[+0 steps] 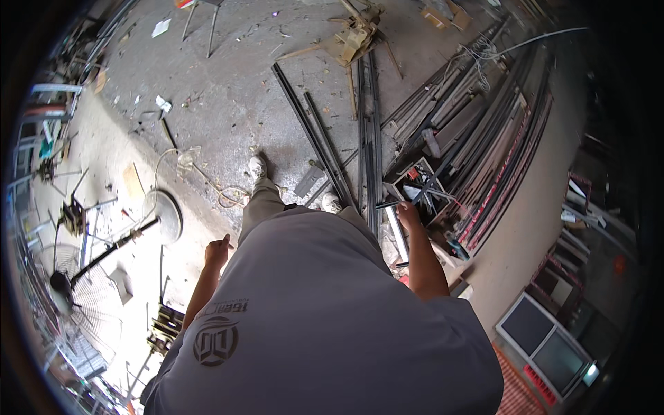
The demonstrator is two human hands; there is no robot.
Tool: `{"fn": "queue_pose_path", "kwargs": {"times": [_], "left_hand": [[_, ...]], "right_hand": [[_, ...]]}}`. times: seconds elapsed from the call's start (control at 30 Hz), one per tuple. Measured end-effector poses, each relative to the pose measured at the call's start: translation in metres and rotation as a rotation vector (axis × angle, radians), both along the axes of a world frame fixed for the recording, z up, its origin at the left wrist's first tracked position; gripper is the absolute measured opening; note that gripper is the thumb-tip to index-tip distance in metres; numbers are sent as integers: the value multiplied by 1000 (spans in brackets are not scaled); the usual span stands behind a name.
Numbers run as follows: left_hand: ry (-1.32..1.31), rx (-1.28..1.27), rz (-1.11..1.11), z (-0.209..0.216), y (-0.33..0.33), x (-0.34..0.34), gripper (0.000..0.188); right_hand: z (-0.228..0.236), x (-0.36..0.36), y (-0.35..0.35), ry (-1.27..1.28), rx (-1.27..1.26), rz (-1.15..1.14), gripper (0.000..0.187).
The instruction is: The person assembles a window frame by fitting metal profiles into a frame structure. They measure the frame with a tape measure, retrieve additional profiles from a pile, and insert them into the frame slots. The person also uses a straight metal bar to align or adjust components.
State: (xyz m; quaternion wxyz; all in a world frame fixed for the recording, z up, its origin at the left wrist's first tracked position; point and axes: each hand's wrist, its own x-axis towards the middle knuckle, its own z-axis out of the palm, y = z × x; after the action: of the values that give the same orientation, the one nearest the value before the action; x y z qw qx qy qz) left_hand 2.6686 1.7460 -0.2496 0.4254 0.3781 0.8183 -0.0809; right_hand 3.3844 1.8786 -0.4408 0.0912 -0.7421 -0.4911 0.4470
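On the scuffed concrete floor (207, 97), standing with hands well apart. Dangling the left hand (217, 253) half curled beside the trousers (263, 202), can't tell if holding anything. Curling the right hand (409, 216) at the top end of a white-and-black bar (398, 235), just right of the dark rails' (377, 166) near ends; can't tell if properly gripping. Wearing a grey shirt (332, 304) with a dark round emblem (215, 342) and upside-down lettering (232, 305). Also spotting a red strip (539, 384) along a white-framed panel's (528, 323) lower edge, too small to read.

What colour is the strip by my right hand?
The strip by your right hand looks white; the head view shows it best.
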Motion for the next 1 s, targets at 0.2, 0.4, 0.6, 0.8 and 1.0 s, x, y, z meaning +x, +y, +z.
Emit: {"fn": "queue_pose_path", "kwargs": {"times": [0.2,0.4,0.6,0.8,1.0], "left_hand": [[-73,32,28,-38,124,-169,67],[56,298,-85,-27,305,-305,67],[65,557,-484,-30,414,-275,43],[-175,482,-588,-5,417,-181,18],[-168,346,-741,22,496,-162,17]], "right_hand": [[62,-128,-28,169,-337,-313,32],[135,-264,37,236,52,-233,46],[67,-281,39,164,11,-346,43],[-30,-264,-23,144,-95,-627,32],[-23,-276,-50,41,-102,-809,35]]}}
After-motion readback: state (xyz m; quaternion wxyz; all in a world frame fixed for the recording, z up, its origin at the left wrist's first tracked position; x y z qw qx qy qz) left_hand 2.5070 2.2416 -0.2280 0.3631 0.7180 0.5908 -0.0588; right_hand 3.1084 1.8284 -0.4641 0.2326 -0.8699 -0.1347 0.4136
